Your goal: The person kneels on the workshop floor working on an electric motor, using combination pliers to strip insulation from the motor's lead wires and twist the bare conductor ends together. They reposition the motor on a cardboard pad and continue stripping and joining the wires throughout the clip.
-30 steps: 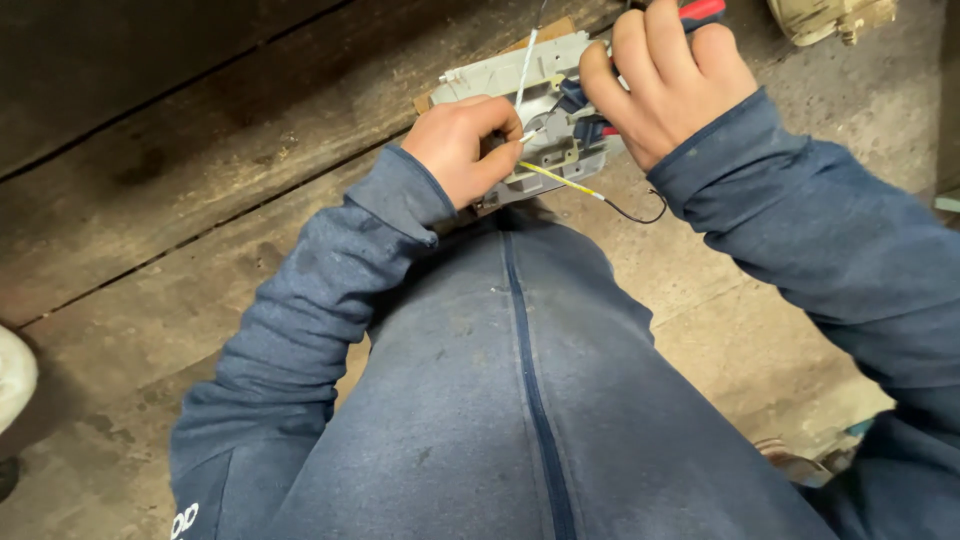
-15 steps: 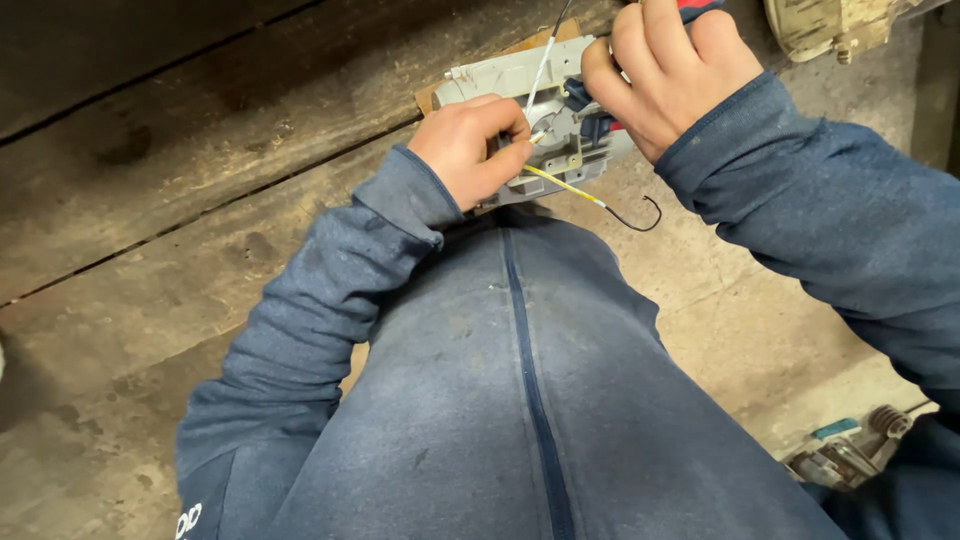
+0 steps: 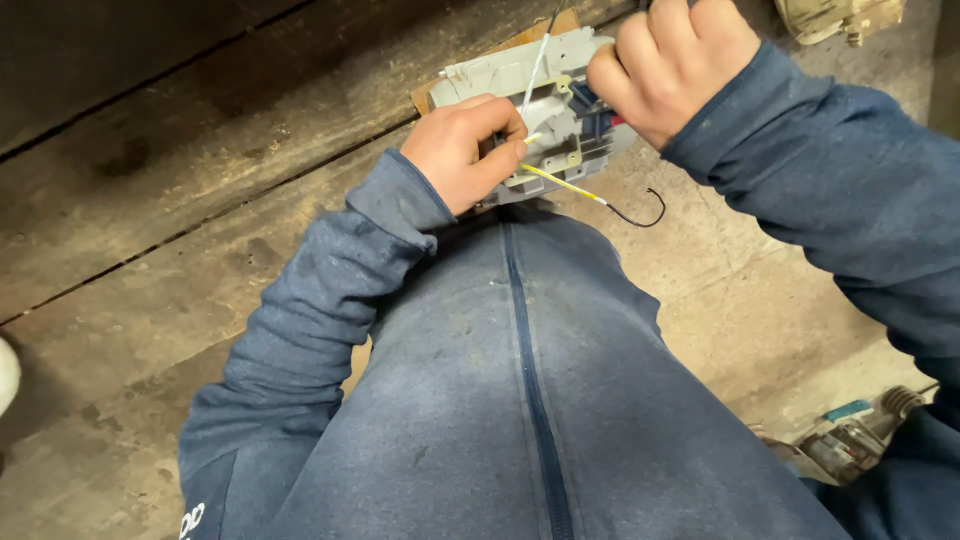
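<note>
Part: grey plastic electrical housing with open wiring bays [image 3: 560,110], propped at the knee over a scrap of brown cardboard [image 3: 425,97]
Left hand [image 3: 468,150]: fingers together, pinched on the housing's near edge beside the thin yellow-and-white wire [image 3: 560,184]
Right hand [image 3: 672,62]: fisted over the housing's far corner; what it clamps is hidden
Progress: judged mid-way; bays open, the wire's black tail [image 3: 640,214] hanging loose and unseated
Room: concrete step edge [image 3: 200,225] runs left; grey power tool [image 3: 850,440] lies well apart at lower right; bare floor between
</note>
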